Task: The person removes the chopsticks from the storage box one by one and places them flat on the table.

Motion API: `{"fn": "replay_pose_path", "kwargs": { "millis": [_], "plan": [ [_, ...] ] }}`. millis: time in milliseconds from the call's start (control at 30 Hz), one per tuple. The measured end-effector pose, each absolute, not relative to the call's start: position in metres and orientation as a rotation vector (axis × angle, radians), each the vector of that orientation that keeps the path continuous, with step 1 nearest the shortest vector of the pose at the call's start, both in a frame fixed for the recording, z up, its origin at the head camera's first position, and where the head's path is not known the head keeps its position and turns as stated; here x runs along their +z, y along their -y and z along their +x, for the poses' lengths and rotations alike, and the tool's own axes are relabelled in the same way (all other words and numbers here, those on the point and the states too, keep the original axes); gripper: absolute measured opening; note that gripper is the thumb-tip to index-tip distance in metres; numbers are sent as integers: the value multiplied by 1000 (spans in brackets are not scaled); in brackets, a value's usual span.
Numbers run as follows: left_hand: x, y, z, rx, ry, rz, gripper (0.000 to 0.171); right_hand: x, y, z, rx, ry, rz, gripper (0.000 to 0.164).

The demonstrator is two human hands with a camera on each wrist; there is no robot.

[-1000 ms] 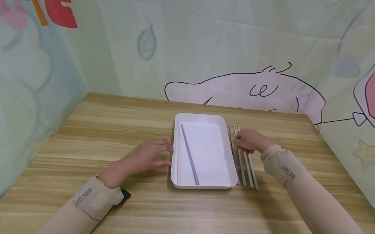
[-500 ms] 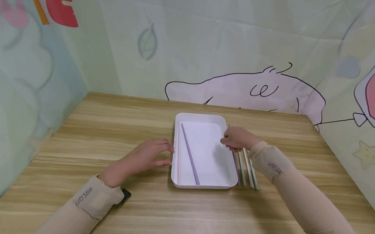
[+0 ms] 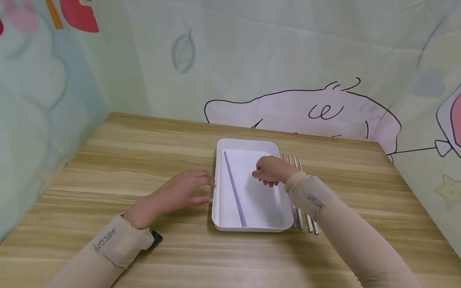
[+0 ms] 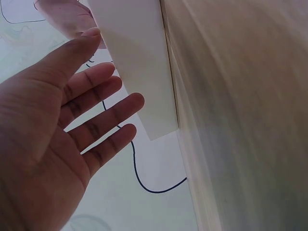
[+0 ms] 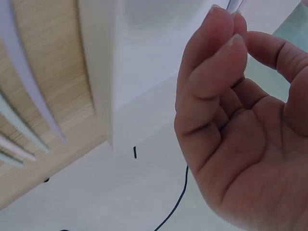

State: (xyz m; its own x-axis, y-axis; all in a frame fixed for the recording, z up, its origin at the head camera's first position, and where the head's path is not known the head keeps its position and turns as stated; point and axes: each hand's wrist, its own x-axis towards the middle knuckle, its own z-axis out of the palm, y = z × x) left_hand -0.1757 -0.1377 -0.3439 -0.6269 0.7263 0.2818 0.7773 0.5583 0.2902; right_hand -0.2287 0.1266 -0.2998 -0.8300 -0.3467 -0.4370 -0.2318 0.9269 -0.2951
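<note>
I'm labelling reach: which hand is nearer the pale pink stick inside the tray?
Left. The left hand is just outside the white tray, on the side where the pale pink stick lies; the right hand is over the tray's interior, farther to the stick's right.

Beige sleeves (image 3: 354, 235) with dark lettering (image 3: 105, 240) near the cuffs (image 3: 140, 234), black fitting (image 3: 156, 240) at the left.

"Let's Slim" marks the left sleeve (image 3: 94, 256) and right sleeve (image 3: 350, 239); "UTE" stands on the wall covering (image 3: 142, 50).
</note>
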Motion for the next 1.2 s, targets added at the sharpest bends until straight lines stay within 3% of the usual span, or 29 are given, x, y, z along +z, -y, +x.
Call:
{"fn": "replay_pose_path", "kwargs": {
  "millis": [500,1200],
  "plan": [
    [-346,137,-177,-604,2633,-1303,30,-322,-85,-227,-198,-2581,-446,28],
    [-345,138,-177,-616,2632,-1305,30,-332,-67,-228,-170,-2607,-421,37]
  ]
}}
